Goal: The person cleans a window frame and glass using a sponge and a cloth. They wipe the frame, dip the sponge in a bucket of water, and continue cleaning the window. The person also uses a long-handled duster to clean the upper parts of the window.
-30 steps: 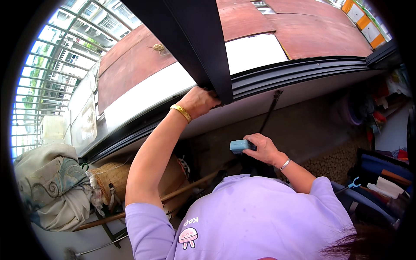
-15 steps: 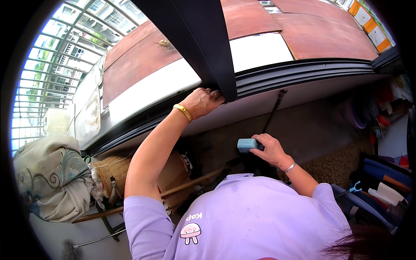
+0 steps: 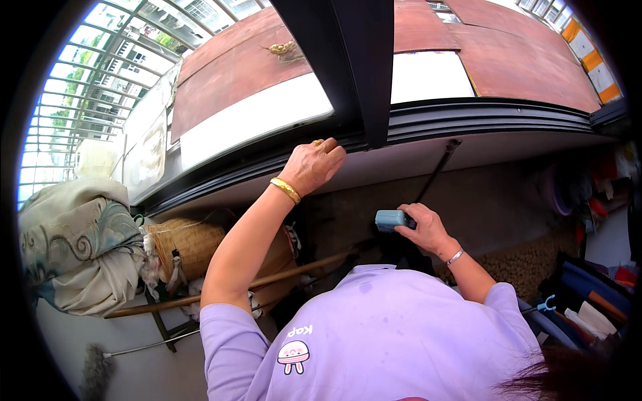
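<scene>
My left hand (image 3: 314, 166), a gold bangle at its wrist, is raised at the black window frame (image 3: 247, 159), just left of the thick upright post (image 3: 368, 67). Its fingers are curled in toward the sill track; what they hold, if anything, is hidden. Lower and to the right, my right hand (image 3: 428, 228), with a silver bracelet, grips a light blue, block-shaped object (image 3: 390, 219) by its right end, well below the sill. Its exact kind does not show. Behind that hand a dark rod (image 3: 436, 170) slants up to the wall under the window.
Outside lie reddish boards (image 3: 521, 60), a clump of something pale (image 3: 284, 48) and metal bars (image 3: 80, 100). At left are a draped patterned cloth (image 3: 80, 247), a wicker basket (image 3: 187, 244), a wooden pole (image 3: 294, 273) and a grey duster (image 3: 97, 371). Folded fabrics (image 3: 595, 287) pile up at right.
My left hand has come away from the foot of the post and now sits to its left at the frame. My right hand still grips the blue object. The whole view has shifted slightly.
</scene>
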`<control>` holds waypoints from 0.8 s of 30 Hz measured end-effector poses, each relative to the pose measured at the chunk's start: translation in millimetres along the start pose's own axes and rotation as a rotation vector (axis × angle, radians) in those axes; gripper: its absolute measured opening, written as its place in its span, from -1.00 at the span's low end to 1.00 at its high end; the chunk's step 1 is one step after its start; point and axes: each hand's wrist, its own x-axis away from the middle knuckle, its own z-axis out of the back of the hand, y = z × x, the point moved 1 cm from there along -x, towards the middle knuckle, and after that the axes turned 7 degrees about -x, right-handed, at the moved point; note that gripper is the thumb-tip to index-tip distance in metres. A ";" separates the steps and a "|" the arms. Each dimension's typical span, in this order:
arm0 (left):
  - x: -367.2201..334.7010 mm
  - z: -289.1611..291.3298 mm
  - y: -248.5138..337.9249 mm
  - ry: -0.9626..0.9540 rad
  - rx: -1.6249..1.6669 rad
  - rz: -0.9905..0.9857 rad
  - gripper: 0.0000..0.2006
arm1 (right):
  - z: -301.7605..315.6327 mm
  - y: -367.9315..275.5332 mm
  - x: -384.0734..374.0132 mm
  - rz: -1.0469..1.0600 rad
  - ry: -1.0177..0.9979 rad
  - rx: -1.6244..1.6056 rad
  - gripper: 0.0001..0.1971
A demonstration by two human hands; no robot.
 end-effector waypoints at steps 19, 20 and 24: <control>-51.1 -18.1 -16.6 -0.092 -0.012 -0.259 -0.76 | 1.0 6.0 -0.8 -0.020 -0.005 -0.006 -0.62; -54.9 -18.0 -15.8 -0.098 -0.011 -0.280 -0.77 | -0.3 5.7 -1.4 -0.022 -0.011 -0.009 -0.62; -50.8 -12.5 -5.1 -0.197 -0.074 -0.164 -0.82 | -0.6 1.1 -7.8 -0.007 -0.025 -0.013 -0.62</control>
